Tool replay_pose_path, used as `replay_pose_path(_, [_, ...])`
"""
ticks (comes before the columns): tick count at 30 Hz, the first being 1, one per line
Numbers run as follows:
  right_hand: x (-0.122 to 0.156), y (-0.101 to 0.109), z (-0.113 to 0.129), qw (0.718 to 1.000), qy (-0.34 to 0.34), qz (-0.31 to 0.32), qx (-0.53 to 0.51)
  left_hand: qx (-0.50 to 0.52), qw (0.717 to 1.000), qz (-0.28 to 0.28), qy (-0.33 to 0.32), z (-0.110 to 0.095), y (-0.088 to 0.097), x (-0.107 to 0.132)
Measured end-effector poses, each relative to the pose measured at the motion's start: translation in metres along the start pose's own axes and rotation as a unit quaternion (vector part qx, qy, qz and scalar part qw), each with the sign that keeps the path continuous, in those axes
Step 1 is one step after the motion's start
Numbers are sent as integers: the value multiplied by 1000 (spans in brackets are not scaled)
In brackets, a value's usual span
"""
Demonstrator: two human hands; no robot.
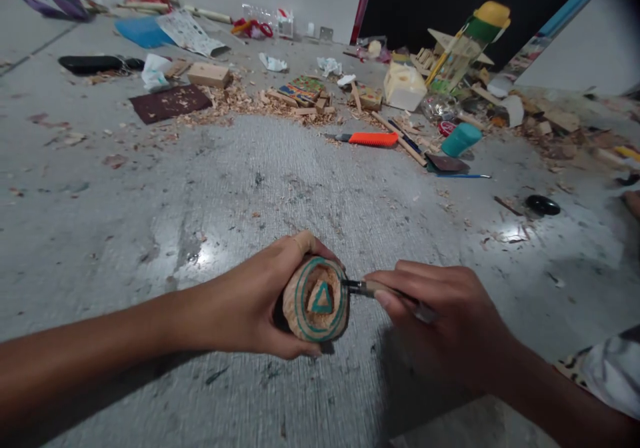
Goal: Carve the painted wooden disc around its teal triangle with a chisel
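In the head view, my left hand (270, 295) is wrapped round a round wooden piece (303, 325), tilted so its face is toward me. That face carries teal rings and a raised triangle with a teal outline, set in a rough carved hollow. My right hand (430, 308) grips a slim pen-like tool (367, 288) with a dark metal front and a paler handle. Its tip meets the right side of the rim; whether it is a blade or a brush I cannot make out. My palm hides the back of the wood.
Wood shavings (240, 98) lie in a band farther back. An orange utility knife (373, 139) rests before them, with a teal paint bottle (461, 139) and a thin blue brush (463, 176) to its right. A dark sandpaper sheet (170, 103) and a wood block (209, 75) are at left.
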State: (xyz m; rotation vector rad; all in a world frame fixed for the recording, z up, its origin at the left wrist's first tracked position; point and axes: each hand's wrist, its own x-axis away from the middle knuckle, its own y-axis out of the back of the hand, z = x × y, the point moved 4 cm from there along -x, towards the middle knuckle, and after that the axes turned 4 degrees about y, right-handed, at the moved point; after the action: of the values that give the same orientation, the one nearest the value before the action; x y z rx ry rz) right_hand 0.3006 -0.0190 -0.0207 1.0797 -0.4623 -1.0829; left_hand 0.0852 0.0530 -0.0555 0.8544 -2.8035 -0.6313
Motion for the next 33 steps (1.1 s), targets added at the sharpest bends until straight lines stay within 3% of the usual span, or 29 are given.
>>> replay_pose_path(4, [-5, 5, 9, 989, 7, 90, 118, -1, 1000, -9, 6, 1, 1, 0])
replay_pose_path(9, [-14, 13, 39, 961, 92, 67, 254, -12, 1000, -17, 11, 2, -2, 3])
replay_pose_path(13, [-16, 15, 53, 950, 119, 70, 279, -16, 999, -28, 26, 1, -6, 5])
replay_pose_path(17, [-5, 4, 39, 967, 85, 59, 233, 18, 999, -28, 28, 4, -8, 6])
replay_pose_path(20, [7, -11, 25, 980, 69, -11, 186, 17, 999, -24, 28, 6, -10, 5])
replay_pose_path(24, [13, -28, 10, 998, -29, -51, 30, 11, 999, -30, 30, 5, -11, 4])
replay_pose_path(27, [12, -25, 8, 995, -52, -80, -34, 20, 999, -22, 20, -2, -8, 3])
replay_pose_path(30, [14, -15, 5, 985, -61, -151, -60, 5, 1000, -22, 21, -16, 10, 3])
replay_pose_path(33, [17, -10, 1, 977, -63, -192, -67, -132, 985, -95, 60, -31, 42, 3])
